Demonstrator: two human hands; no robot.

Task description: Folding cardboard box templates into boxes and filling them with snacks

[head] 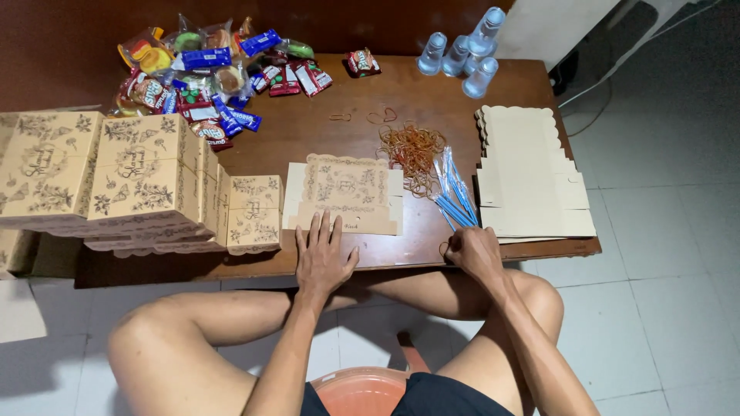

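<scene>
two hands work at the table's near edge: the left hand [322, 258] lies flat with fingers spread, grasping nothing, pinning the flat printed box blank [344, 195] so it cannot slide. the right hand [472, 250] is curled around a rubber band [445, 249], just below the blue straws [453, 192].
</scene>
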